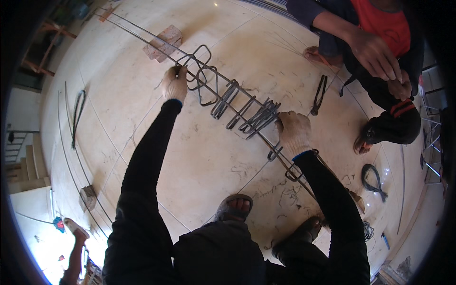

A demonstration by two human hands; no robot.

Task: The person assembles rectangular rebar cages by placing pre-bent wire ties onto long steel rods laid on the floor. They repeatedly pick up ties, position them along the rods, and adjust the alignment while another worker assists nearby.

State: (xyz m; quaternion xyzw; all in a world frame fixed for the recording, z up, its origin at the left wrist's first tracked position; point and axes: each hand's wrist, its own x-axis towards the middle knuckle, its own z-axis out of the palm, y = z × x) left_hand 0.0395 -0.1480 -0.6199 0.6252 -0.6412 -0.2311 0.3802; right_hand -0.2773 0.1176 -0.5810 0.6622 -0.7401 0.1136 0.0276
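Two long steel rods [205,86] run diagonally from the upper left to the lower right in front of me. Bent steel stirrups are threaded around them: a dense bunch [260,118] near the right hand, a smaller bunch [225,100], and tilted ones [204,54] near the left hand. My left hand [175,86], in a pale knit glove, is closed at the near rod beside the tilted stirrups. Similarly gloved, my right hand [295,130] has its fingers curled over the rods just past the dense bunch; its fingertips are partly hidden. More stirrups [293,175] hang below that hand.
A brick [166,42] lies under the rods. A person's hands [380,61] are at the upper right, above a bundle of wire [319,95]. A dark wire loop [373,183] lies on the right. Thin rods cross another brick [88,198] on the left.
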